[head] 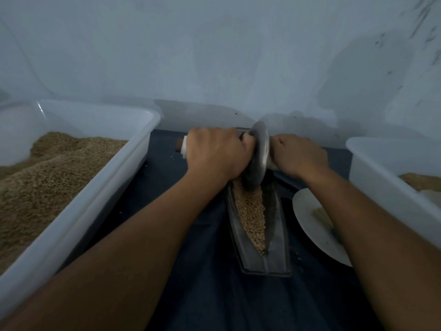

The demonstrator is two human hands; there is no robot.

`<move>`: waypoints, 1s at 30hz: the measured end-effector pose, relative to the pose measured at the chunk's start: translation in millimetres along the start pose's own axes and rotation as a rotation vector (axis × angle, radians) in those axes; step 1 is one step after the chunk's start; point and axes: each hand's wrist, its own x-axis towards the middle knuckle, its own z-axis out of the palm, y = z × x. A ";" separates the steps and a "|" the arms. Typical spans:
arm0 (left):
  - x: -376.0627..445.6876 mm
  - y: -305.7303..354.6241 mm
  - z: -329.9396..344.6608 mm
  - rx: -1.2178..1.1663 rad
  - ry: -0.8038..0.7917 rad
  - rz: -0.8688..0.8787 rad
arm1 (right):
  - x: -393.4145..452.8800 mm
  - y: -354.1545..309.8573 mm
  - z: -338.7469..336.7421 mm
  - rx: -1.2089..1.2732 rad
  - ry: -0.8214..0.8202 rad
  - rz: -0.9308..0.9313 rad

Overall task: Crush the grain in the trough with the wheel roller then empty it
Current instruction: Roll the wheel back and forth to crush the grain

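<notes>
Standing on its edge in the far end of the trough point(274, 237), the wheel roller point(259, 155) is a grey disc with a handle running out of each side, and both hands are wrapped round those handles. The left hand point(216, 152) curls tight over the left handle right against the disc, and past its knuckles the white sleeve and brown tip of the handle end point(181, 146) stick out. The right hand point(297, 155) grips the right handle just on the other side of the disc, fingers folded under so the handle itself is mostly hidden. Directly below the grip, the disc's lower rim sits in the grain point(251, 211), which fills the groove of the trough as a tan strip running from the wheel back toward the person. The trough is a long, narrow, dark metal boat shape lying on a dark blue cloth point(202, 271), its near end squared off. Just beside the trough, under the right forearm, lies a white plate point(310, 218) with something pale and yellowish on it, too blurred to name. Farther out to the left of the grip is a big white tub point(83, 206) heaped with grain, and well out to the right is a second white tub point(381, 168) with a little grain showing in it. A few loose grains lie scattered on the cloth.
</notes>
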 end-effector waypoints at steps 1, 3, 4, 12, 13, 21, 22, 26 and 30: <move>-2.5 -0.8 -1.2 -0.002 -0.003 0.002 | -3.5 -1.6 -0.4 -0.008 0.022 -0.001; -7.5 -1.9 -4.5 -0.017 -0.004 0.010 | -10.2 -3.9 -1.6 -0.019 0.051 0.004; -9.8 -2.3 -6.3 -0.025 -0.005 0.015 | -13.5 -4.6 -2.0 -0.026 0.059 0.009; -31.5 -4.1 -17.7 -0.015 -0.033 0.049 | -39.9 -8.8 -3.5 -0.046 0.131 -0.008; -34.1 -4.1 -19.3 -0.009 -0.034 0.056 | -43.6 -8.9 -4.2 -0.050 0.144 -0.019; -51.5 -6.3 -28.1 -0.008 -0.032 0.093 | -73.9 -12.4 -11.0 -0.076 0.210 -0.115; -53.2 -7.9 -29.1 -0.017 -0.038 0.094 | -77.2 -14.3 -12.4 -0.091 0.227 -0.129; -59.5 -8.1 -35.7 -0.023 -0.034 0.111 | -87.0 -15.5 -15.4 -0.076 0.230 -0.149; -65.8 -5.0 -44.4 0.018 -0.008 0.147 | -97.9 -10.7 -15.4 -0.024 0.233 -0.140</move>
